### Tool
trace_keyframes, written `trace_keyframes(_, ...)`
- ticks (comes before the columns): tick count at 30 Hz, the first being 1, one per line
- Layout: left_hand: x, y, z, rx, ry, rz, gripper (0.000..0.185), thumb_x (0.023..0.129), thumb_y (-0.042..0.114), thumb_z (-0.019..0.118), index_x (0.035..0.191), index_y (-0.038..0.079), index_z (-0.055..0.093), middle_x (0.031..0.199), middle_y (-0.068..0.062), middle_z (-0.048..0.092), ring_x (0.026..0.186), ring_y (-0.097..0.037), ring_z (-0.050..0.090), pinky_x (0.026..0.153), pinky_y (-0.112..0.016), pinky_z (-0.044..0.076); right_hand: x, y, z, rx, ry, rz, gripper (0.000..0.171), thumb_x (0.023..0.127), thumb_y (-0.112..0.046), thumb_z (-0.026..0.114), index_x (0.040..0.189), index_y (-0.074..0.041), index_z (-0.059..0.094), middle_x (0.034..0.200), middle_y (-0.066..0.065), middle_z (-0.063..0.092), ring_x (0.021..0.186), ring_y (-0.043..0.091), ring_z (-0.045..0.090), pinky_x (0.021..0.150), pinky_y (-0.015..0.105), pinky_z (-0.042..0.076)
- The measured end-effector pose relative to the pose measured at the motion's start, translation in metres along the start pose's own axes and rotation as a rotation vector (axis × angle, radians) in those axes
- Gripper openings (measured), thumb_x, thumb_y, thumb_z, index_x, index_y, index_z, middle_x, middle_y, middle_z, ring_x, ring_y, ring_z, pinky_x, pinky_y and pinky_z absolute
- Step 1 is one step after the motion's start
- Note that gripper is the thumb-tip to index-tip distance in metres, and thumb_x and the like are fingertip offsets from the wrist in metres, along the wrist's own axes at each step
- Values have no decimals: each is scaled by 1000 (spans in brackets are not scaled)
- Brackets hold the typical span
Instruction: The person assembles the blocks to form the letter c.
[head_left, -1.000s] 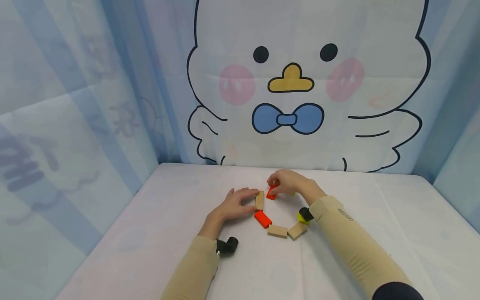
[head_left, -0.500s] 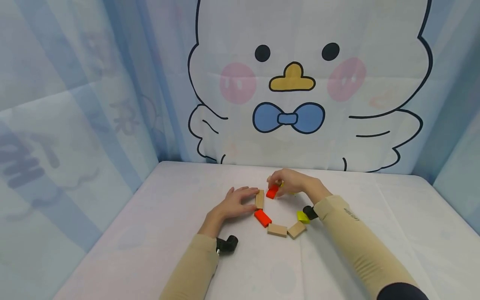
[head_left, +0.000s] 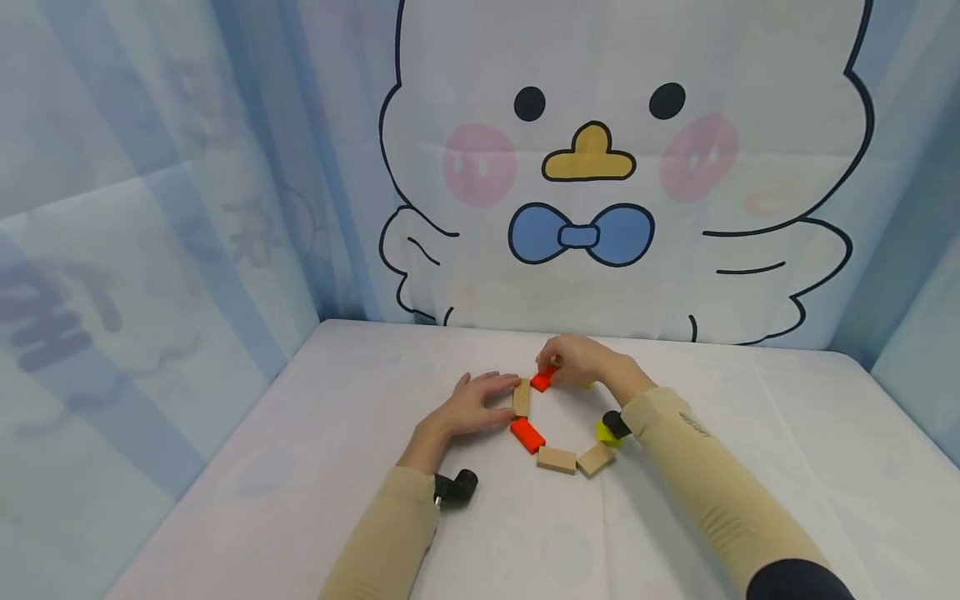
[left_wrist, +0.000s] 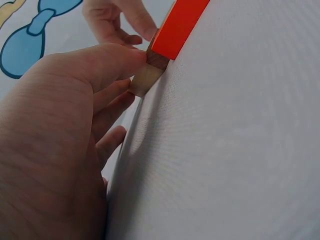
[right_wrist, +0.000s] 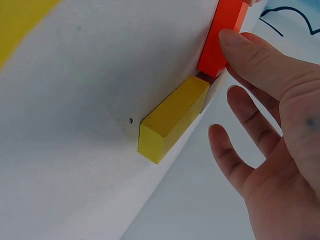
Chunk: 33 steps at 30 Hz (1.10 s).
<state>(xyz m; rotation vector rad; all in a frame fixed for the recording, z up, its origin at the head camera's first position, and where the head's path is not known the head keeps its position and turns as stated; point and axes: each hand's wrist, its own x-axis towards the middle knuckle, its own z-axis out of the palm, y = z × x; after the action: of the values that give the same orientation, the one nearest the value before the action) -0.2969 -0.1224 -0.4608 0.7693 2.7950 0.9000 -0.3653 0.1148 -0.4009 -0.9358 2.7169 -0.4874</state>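
In the head view, my right hand [head_left: 581, 360] pinches a red block [head_left: 542, 380] between thumb and fingers at the far side of a ring of small blocks. My left hand [head_left: 474, 407] lies at the ring's left, its thumb and fingertips touching a plain wooden block [head_left: 521, 398]. Its fingers look fairly straight. In the right wrist view, the red block [right_wrist: 220, 40] lies close to one end of a yellow block [right_wrist: 172, 115]. Another red block [left_wrist: 182, 27] adjoins the wooden block [left_wrist: 147, 77] in the left wrist view.
Two wooden blocks, one at the ring's front [head_left: 557, 460] and one at front right [head_left: 596, 460], lie end to end. A yellow block [head_left: 606, 435] is partly hidden by the right wrist camera [head_left: 617, 423]. The white table [head_left: 360, 467] meets a printed curtain [head_left: 480, 283] behind.
The red block in my right hand has shifted slightly up and left, closer to the wooden block's far end. My left hand has stayed in place.
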Motion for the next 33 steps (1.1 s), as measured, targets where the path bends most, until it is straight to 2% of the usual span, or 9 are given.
trace_keyframes(13,-2,3,0,-25,17,-23,59,95,34,64,150,18,51,153,0,48,147,-27,30,120,-58,4,7,-5,0,-23,16,59,18,92,-4,72,107,-14,75,107,2,66,100,26,56,96,40,51)
trace_keyframes(33,-3,6,-1,-25,1,-14,59,96,34,63,151,18,50,154,2,47,147,-27,29,119,-59,2,13,-7,4,-48,52,22,20,93,1,69,107,-12,75,108,3,67,100,26,57,97,40,51)
